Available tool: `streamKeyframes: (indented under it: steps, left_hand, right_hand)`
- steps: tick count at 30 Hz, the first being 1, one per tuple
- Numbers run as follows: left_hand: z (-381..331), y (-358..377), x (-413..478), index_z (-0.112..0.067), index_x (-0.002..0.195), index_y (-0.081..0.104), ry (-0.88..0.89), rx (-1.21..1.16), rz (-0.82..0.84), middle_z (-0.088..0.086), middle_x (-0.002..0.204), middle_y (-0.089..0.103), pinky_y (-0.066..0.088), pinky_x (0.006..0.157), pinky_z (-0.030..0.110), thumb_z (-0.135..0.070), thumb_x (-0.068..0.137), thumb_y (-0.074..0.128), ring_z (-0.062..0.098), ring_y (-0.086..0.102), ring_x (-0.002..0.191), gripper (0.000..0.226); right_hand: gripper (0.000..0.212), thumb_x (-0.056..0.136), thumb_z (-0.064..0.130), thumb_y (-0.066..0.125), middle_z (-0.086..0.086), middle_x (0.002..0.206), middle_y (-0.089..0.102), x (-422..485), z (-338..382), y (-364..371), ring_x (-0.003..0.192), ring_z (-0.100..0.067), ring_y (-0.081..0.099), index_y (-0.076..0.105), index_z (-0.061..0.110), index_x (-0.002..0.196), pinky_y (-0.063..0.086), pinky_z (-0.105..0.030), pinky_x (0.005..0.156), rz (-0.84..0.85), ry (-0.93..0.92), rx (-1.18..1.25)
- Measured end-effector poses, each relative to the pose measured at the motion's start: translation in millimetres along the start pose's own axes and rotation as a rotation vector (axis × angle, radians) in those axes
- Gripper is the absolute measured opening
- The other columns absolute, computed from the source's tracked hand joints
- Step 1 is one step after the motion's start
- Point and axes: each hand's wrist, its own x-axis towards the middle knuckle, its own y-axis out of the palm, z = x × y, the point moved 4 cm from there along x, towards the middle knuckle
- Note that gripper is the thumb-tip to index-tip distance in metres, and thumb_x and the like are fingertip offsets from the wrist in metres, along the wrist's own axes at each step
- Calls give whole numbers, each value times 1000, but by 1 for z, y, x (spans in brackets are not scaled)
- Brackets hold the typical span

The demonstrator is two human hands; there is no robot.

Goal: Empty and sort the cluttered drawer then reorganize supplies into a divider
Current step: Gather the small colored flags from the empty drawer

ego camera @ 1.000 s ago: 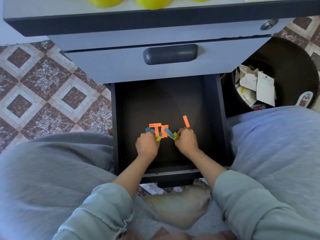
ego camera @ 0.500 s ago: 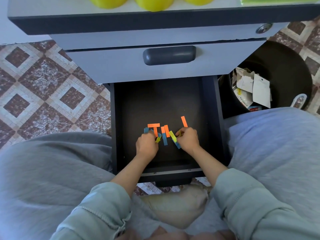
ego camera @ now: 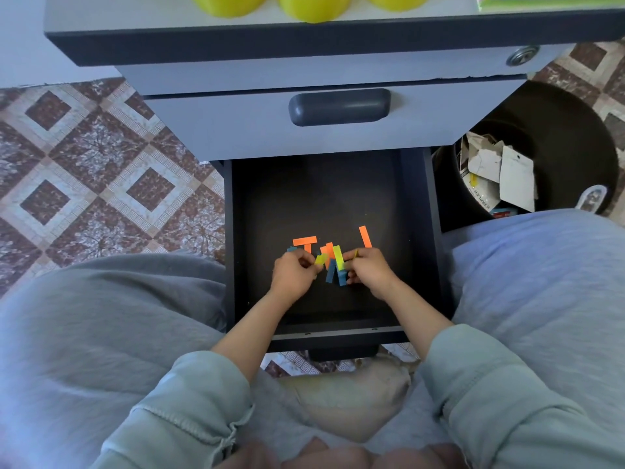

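"Orange, blue, yellow: are those paper strips (ego camera: 337, 257) out of the drawer (ego camera: 257, 204) yet?"

"No, they lie on its floor, in the middle, between my hands. A second ago they were one crossed heap. Now I have drawn them apart, and the blue strips (ego camera: 333, 272) have slid nearer to me."

"And your hands?"

"My left hand (ego camera: 293, 275) pinches a yellow strip (ego camera: 320, 260) lifted off the heap. My right hand (ego camera: 372, 274) is curled, nipping a yellow sliver (ego camera: 355, 254), its fingertips against the blue ones."

"That lone orange strip (ego camera: 365, 236), far right?"

"Not moved. I judge that sorting by colour has begun, yellow first. Nothing is emptied, and I see no divider."
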Motion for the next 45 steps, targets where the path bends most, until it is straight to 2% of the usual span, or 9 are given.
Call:
streamKeyframes:
  steps: [3, 6, 12, 23, 29, 32, 37, 42, 45]
  left_hand:
    - [-5, 6, -5, -15, 87, 61, 1, -201, 154, -2, 90, 59, 49, 84, 29, -14, 85, 66, 14, 55, 94, 6]
    - [-10, 14, -12, -15, 84, 60, -39, -327, 293, 2, 93, 61, 53, 83, 29, -9, 86, 64, 16, 60, 94, 8]
    - [-7, 9, -9, -16, 84, 59, -62, -317, 276, 2, 91, 61, 53, 78, 24, -7, 86, 63, 10, 60, 87, 10]
    - [4, 2, -3, -13, 97, 59, -160, -321, 284, 9, 112, 61, 49, 85, 27, -12, 90, 59, 18, 56, 107, 7]
    - [9, -11, 3, -7, 122, 56, -218, -374, 153, 4, 115, 55, 45, 99, 36, -15, 89, 61, 17, 51, 109, 34]
    - [8, -18, 6, -10, 115, 60, -215, -373, 103, 3, 110, 57, 47, 92, 32, -16, 89, 61, 16, 52, 105, 26]
    - [9, -26, 6, -12, 101, 61, -256, -476, 61, 2, 94, 60, 50, 75, 25, -13, 87, 64, 12, 55, 84, 15]
    - [4, -21, 2, -10, 110, 63, -237, -456, 106, 0, 94, 62, 51, 77, 25, -13, 82, 70, 11, 58, 86, 29]
    - [2, -18, 0, -7, 111, 63, -229, -444, 135, 1, 97, 61, 52, 74, 22, -12, 81, 70, 10, 57, 84, 30]
  right_hand:
    - [17, 94, 1, 49, -6, 81, 57, -3, 4, 1, 66, -13, 52, 58, 12, 84, 50, -22, 59, 48, 7, 131]
    - [13, 94, 4, 51, -5, 79, 59, -5, 9, 1, 67, -13, 54, 58, 11, 86, 50, -23, 61, 77, 16, 222]
    - [12, 91, 9, 58, -5, 80, 59, -5, 7, 0, 64, -12, 54, 60, 6, 103, 51, -23, 58, 22, 39, 282]
    - [12, 91, 8, 57, -7, 77, 57, -3, 8, -9, 62, -12, 53, 58, 11, 80, 51, -23, 61, -92, 30, 380]
    - [5, 90, 3, 57, -20, 102, 67, -1, 6, -8, 65, -14, 59, 56, 6, 94, 53, -22, 57, -112, 49, 316]
    - [18, 89, -4, 55, -23, 107, 64, 0, 6, -7, 68, -17, 63, 51, 12, 96, 54, -24, 56, -87, 19, 298]
    - [49, 87, -11, 54, -21, 116, 60, -2, 8, -4, 76, -22, 68, 49, 14, 129, 58, -24, 58, -7, 40, 289]
    - [44, 87, -12, 54, -15, 121, 53, -4, 9, -2, 73, -20, 66, 51, 7, 126, 58, -22, 57, 59, 93, 315]
    - [39, 85, -10, 58, -13, 121, 57, -2, 6, 0, 91, -25, 68, 56, 6, 120, 58, -30, 76, 72, 94, 224]
